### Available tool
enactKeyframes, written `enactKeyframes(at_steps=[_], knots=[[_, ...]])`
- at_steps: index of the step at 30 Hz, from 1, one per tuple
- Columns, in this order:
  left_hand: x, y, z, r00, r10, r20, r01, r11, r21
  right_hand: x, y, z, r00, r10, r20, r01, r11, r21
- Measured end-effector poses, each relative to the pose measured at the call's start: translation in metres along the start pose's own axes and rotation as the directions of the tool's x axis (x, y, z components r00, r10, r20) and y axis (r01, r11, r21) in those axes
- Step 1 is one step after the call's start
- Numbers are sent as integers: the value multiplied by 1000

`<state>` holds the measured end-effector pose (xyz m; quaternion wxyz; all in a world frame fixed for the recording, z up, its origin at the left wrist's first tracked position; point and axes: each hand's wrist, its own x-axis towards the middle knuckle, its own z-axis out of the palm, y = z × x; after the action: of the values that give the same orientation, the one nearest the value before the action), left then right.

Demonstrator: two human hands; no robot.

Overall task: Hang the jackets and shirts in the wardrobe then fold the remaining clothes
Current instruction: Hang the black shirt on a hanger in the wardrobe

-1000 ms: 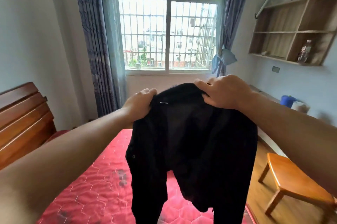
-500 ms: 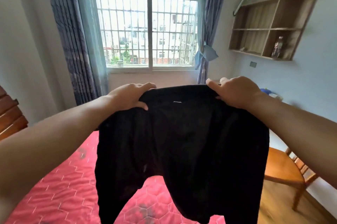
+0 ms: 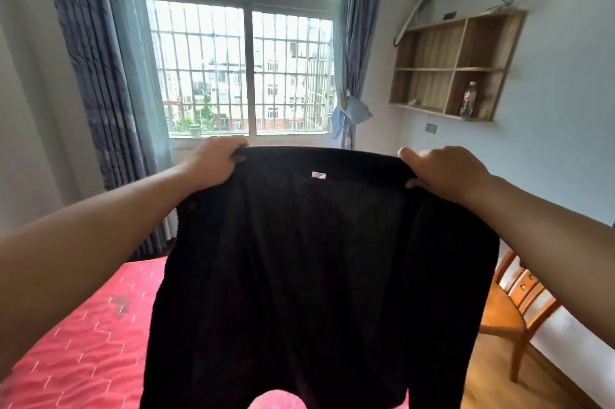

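Left hand (image 3: 213, 162) and right hand (image 3: 442, 172) grip black jacket's (image 3: 316, 275) top edge.

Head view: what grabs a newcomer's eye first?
A black garment fills the centre, held up spread wide, the left hand and right hand gripping its top corners. Below it lies a red quilted bed; behind, a bright barred window.

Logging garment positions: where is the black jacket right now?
In the head view's centre, the black jacket hangs spread between the left hand and right hand, above the red bed.
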<state>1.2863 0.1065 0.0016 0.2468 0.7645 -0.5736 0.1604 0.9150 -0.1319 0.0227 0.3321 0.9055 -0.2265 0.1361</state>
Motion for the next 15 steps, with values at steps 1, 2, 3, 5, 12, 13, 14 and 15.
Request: enactKeyframes(at_steps=[1,2,3,5,12,13,14,15], knots=[[1,2,0,999,29,33,-30,999,15,-5,3,2,1000,-3,23,4,1000,-26],[2,6,-1,994,80,74,-84,995,51,-10,6,4,999,4,43,-1,998,-61],[3,10,-1,984,137,118,-149,984,101,-15,8,3,998,26,61,-20,995,-94],[6,20,-2,951,223,215,-266,945,193,-20,12,-2,992,89,86,-78,988,-131],[34,46,10,962,225,154,-253,947,196,-33,33,-4,866,480,142,-499,846,187],[39,55,14,982,146,119,-158,983,95,-34,36,-2,830,544,127,-557,789,259],[44,66,18,992,66,108,-65,998,-13,-36,40,0,798,591,117,-593,736,326],[48,77,22,993,-3,121,18,992,-124,-38,44,1,770,628,114,-618,688,381]])
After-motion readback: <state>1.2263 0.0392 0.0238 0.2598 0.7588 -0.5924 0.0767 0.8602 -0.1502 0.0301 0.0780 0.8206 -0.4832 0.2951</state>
